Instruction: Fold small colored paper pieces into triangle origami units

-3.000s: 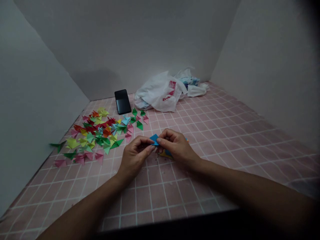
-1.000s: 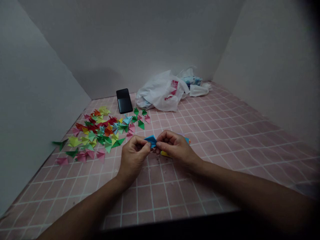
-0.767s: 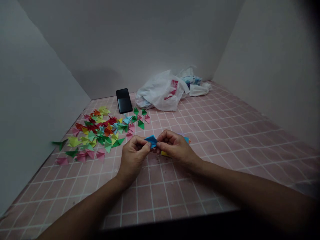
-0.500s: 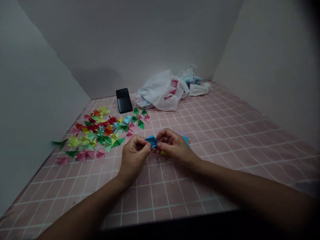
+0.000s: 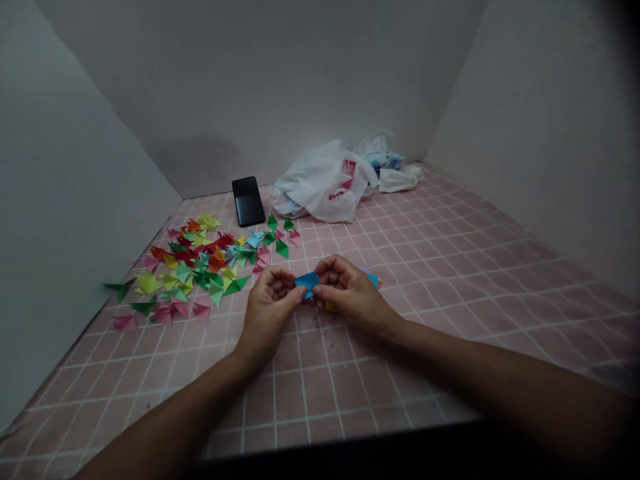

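A small blue folded paper piece (image 5: 307,282) is pinched between both my hands over the pink checked tabletop (image 5: 450,267). My left hand (image 5: 267,313) grips its left end with thumb and forefinger, fingers curled. My right hand (image 5: 350,293) holds the right end, also closed. Under my right hand lies a small stack of coloured paper sheets (image 5: 374,281), mostly hidden. A spread of folded paper triangles (image 5: 200,263) in green, pink, red, yellow and blue lies to the left.
A black phone (image 5: 248,201) leans against the back wall. A white plastic bag (image 5: 325,183) and crumpled wrappers (image 5: 393,175) sit at the back. White walls close in on the left, back and right.
The blue piece has turned from a pointed shape to a flatter strip between my fingers. Both hands have stayed in place with small finger movements.
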Motion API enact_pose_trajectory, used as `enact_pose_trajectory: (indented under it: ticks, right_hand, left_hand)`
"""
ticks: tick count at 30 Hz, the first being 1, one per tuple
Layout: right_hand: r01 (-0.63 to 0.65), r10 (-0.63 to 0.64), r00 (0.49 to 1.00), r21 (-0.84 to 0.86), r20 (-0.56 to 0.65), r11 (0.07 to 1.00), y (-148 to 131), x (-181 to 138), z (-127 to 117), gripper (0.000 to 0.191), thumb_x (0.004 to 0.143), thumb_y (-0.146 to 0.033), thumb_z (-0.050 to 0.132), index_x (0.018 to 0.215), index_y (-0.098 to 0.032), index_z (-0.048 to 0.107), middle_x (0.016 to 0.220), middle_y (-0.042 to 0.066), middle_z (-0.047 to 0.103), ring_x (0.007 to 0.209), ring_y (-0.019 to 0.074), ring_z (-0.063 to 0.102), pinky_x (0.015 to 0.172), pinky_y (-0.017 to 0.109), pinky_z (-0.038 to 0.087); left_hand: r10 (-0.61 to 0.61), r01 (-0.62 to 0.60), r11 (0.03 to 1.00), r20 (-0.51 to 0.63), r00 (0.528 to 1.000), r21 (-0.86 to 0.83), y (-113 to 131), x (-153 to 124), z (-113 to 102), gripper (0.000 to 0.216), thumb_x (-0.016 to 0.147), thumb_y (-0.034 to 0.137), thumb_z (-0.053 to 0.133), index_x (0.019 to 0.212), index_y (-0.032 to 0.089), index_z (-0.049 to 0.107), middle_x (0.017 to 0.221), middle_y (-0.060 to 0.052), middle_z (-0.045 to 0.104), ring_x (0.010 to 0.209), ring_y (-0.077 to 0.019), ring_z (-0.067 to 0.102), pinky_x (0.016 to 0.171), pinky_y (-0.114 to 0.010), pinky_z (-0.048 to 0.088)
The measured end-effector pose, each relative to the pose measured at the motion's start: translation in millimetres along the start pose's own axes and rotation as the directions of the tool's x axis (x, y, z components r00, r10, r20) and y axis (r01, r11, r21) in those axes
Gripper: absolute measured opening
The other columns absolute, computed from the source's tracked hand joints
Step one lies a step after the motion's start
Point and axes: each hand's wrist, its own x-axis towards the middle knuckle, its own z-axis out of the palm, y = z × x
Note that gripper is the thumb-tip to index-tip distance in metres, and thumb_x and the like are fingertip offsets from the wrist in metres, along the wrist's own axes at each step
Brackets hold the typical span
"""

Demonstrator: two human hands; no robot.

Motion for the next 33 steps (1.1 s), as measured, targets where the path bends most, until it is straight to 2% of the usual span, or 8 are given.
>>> enact_pose_trajectory:
  ticks: [7,14,19,29,33]
  right_hand:
    - [0.030,-0.030,0.999,-0.015,0.017,0.999,2.2,1.7,-1.6,0.030,0.069,-0.021,0.074,0.089,-0.022,0.052,0.069,-0.006,0.057,0.059,0.0091,0.058,0.058,0.025,0.048]
    - [0.033,-0.033,0.999,-0.015,0.032,0.999,-2.1,-1.2,0.9,0.030,0.068,-0.020,0.073,0.086,-0.022,0.050,0.073,-0.006,0.056,0.061,0.0090,0.058,0.054,0.023,0.045]
    - [0.039,-0.038,0.999,-0.038,0.022,0.998,-2.9,-0.1,0.6,0.029,0.068,-0.019,0.071,0.086,-0.022,0.049,0.071,-0.007,0.056,0.057,0.0080,0.054,0.053,0.023,0.044]
    - [0.054,-0.052,0.998,-0.058,0.042,0.997,-6.8,-0.5,0.2,0.025,0.071,-0.018,0.067,0.087,-0.022,0.049,0.069,-0.006,0.060,0.061,0.0104,0.061,0.057,0.024,0.045]
    - [0.072,-0.070,0.997,-0.067,0.039,0.995,-5.8,3.2,-2.6,0.027,0.069,-0.016,0.067,0.088,-0.022,0.049,0.069,-0.007,0.060,0.060,0.0105,0.062,0.057,0.024,0.046]
  left_hand:
    - [-0.027,0.029,0.999,0.042,0.999,-0.046,1.6,-0.2,0.0,0.036,0.070,0.022,0.077,0.099,0.017,0.055,0.075,0.003,0.064,0.068,-0.0109,0.063,0.068,-0.025,0.052]
    - [-0.049,0.049,0.993,-0.005,0.999,-0.108,-2.1,-0.8,-1.2,0.036,0.067,0.019,0.079,0.093,0.018,0.054,0.076,0.005,0.058,0.067,-0.0095,0.060,0.067,-0.025,0.052]
    - [-0.086,0.090,0.986,0.037,0.996,-0.139,-2.3,0.4,-1.7,0.037,0.069,0.022,0.078,0.097,0.019,0.053,0.076,0.004,0.062,0.068,-0.0123,0.064,0.068,-0.028,0.055]
    - [-0.086,0.093,0.986,0.054,0.995,-0.140,1.8,2.5,-3.1,0.036,0.069,0.019,0.077,0.097,0.019,0.054,0.070,0.005,0.063,0.058,-0.0104,0.064,0.061,-0.024,0.052]
    - [-0.068,0.080,0.988,0.090,0.994,-0.133,-0.5,4.6,-6.3,0.027,0.078,0.025,0.072,0.100,0.018,0.058,0.070,0.003,0.065,0.061,-0.0107,0.064,0.064,-0.024,0.052]
